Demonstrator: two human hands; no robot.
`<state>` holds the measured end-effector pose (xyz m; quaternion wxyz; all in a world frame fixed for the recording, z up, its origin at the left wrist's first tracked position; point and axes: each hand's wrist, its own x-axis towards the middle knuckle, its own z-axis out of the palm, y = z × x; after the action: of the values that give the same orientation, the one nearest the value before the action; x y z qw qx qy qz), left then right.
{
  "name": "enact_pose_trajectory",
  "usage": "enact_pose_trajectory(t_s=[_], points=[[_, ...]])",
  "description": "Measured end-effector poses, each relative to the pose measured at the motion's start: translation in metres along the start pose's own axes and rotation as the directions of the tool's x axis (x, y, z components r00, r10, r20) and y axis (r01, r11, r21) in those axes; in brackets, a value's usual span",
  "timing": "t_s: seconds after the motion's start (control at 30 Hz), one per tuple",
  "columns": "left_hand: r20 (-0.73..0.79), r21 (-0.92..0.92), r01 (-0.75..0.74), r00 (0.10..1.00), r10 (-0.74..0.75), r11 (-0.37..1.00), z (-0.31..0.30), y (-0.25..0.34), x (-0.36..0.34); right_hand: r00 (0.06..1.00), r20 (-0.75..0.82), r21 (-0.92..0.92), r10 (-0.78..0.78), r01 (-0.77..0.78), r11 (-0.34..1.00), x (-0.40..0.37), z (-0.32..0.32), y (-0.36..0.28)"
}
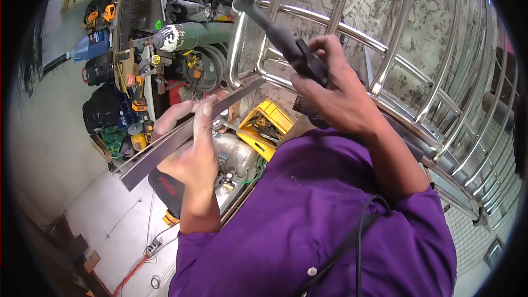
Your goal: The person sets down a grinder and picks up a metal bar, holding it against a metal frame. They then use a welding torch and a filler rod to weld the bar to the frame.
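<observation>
My left hand [192,154] is closed around a long, flat metal bar [147,164], which slants from lower left up to the right. A thin wire-like line shows beside the bar's lower end. In my right hand [344,88] is a black welding torch [278,36], its handle gripped and its slim angled end pointing up and away to the left. The torch is raised above the bar, apart from it. Behind both hands stands a frame of shiny steel tubes [313,15]; the bar's far end overlaps its lower corner in view.
A green gas cylinder [206,34] lies at the back left, above coiled hose [212,69]. Below is a yellow crate [256,144] with tools. A blue bottle [93,45] and several power tools line the left wall. An orange cord [131,275] crosses the floor.
</observation>
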<state>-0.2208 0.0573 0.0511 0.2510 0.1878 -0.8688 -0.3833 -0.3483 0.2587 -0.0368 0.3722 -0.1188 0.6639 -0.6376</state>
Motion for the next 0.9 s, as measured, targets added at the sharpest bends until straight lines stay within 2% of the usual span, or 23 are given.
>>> enact_pose_trajectory(t_s=[0.03,0.07,0.17,0.2,0.3,0.33,0.47,0.57,0.67,0.77,0.87,0.9], points=[[-0.005,-0.025,-0.023,1.000,0.022,0.999,0.000,-0.005,-0.001,1.000,0.013,0.023,0.005,-0.005,1.000,-0.006,-0.004,0.004],[0.069,0.040,-0.101,0.993,0.098,0.994,-0.004,-0.010,0.001,0.997,0.045,0.044,0.062,-0.064,0.997,-0.014,-0.006,0.006],[0.128,-0.232,-0.189,0.967,0.222,0.954,-0.001,-0.031,0.006,0.999,-0.013,0.064,-0.029,0.030,0.997,-0.032,-0.006,0.029],[0.197,-0.207,-0.249,0.937,0.290,0.946,-0.003,-0.039,0.011,0.992,-0.071,0.080,-0.101,0.107,0.991,-0.037,-0.006,0.038],[0.254,-0.297,-0.196,0.927,0.275,0.935,-0.007,-0.042,0.014,0.995,-0.095,0.169,-0.030,0.046,0.985,-0.053,-0.012,0.051],[0.262,-0.283,-0.174,0.932,0.250,0.943,-0.005,-0.041,0.013,0.993,-0.109,0.169,-0.054,0.072,0.983,-0.057,-0.014,0.051],[0.246,-0.495,-0.106,0.935,0.255,0.863,0.011,-0.040,0.009,0.998,-0.061,0.312,0.021,-0.001,0.950,-0.070,-0.010,0.069],[0.211,-0.561,-0.061,0.954,0.214,0.825,0.016,-0.048,0.007,0.992,-0.064,0.220,-0.104,0.116,0.969,-0.066,-0.010,0.075],[0.206,-0.598,-0.063,0.951,0.229,0.799,0.022,-0.046,0.011,0.998,-0.050,0.220,-0.044,0.054,0.974,-0.067,-0.011,0.072],[0.244,-0.608,-0.022,0.946,0.214,0.793,0.018,-0.048,0.013,0.996,-0.077,0.259,-0.043,0.061,0.964,-0.067,-0.011,0.074],[0.241,-0.571,0.025,0.961,0.138,0.820,0.016,-0.041,0.011,0.986,-0.108,0.021,-0.128,0.131,0.991,-0.067,-0.017,0.075],[0.234,-0.554,0.041,0.966,0.109,0.831,0.016,-0.039,0.011,0.988,-0.131,0.047,-0.086,0.093,0.995,-0.068,-0.016,0.077]])
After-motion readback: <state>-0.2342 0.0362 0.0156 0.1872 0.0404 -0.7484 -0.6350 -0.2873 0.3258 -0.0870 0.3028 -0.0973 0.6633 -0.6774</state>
